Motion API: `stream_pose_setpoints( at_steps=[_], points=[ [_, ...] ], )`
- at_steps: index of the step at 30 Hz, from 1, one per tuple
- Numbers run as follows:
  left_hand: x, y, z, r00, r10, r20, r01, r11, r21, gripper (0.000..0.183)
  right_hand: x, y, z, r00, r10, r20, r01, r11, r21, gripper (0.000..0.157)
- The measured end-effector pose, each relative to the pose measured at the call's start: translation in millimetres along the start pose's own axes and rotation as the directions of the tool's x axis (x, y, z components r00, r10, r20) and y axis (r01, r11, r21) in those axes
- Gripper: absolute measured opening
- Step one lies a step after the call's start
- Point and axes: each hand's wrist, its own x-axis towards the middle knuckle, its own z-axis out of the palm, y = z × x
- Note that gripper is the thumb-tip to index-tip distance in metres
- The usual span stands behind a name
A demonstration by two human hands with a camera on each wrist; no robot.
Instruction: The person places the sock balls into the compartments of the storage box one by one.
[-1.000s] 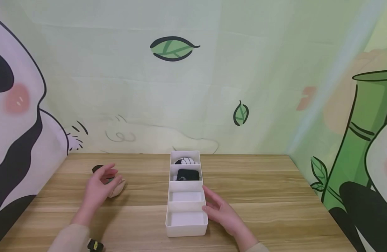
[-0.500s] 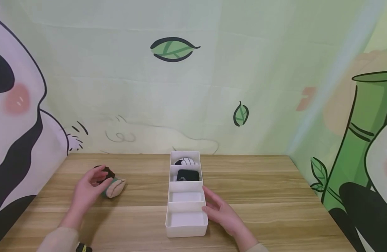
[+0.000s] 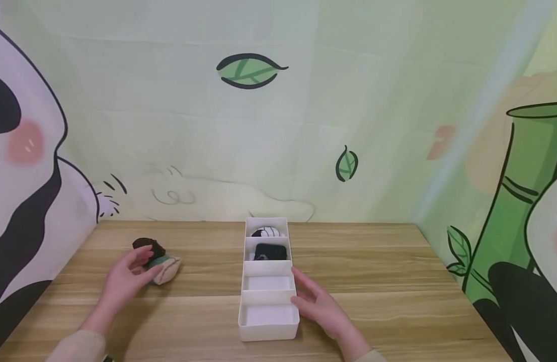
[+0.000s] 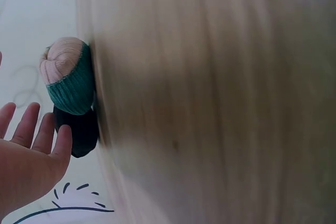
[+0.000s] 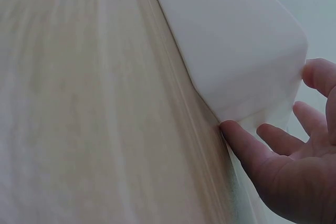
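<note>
A rolled pink sock with a teal cuff [image 3: 170, 270] lies on the left part of the table, against a rolled black sock [image 3: 147, 245]. My left hand [image 3: 122, 279] hovers right by the pair, its fingers spread and slightly bent, holding nothing. In the left wrist view the fingertips overlap the edge of the black sock [image 4: 79, 135]. A long white divided box [image 3: 268, 332] stands mid-table. Fingertips and thumb of my right hand [image 3: 321, 309] touch its right side, fingers extended. The right wrist view shows those fingers along the box wall [image 5: 231, 35].
In the box's far compartment sits a rolled white-and-black striped sock [image 3: 268, 232]. A folded black sock [image 3: 270, 252] fills the compartment before it. Behind the wooden table [image 3: 373, 261] rises a printed wall sheet [image 3: 278, 125].
My left hand has drawn back leftward and toward me, uncovering more of both rolled socks. The black sock now sits against the pink one. My right hand and the box stay put.
</note>
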Motion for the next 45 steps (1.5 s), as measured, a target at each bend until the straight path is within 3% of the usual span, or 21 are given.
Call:
stream_pose_setpoints(
  at_steps=[15, 37, 45],
  points=[
    [-1.5, -9.2, 4.5, 0.994, -0.046, 0.104, 0.041, 0.998, 0.056, 0.077, 0, 0, -0.6, 1.000, 0.003, 0.007, -0.004, 1.000, 0.022, 0.069],
    [1.1, -19.6, 6.5, 0.983, -0.077, 0.169, 0.053, 0.988, 0.142, 0.078, 0, 0, -1.0, 1.000, 0.002, -0.001, -0.002, 1.000, 0.010, 0.069],
    [1.7, -20.8, 6.9, 0.985, -0.071, 0.160, 0.038, 0.979, 0.199, 0.076, 1, 1, -1.7, 1.000, 0.010, 0.001, -0.010, 1.000, 0.011, 0.070]
  ],
)
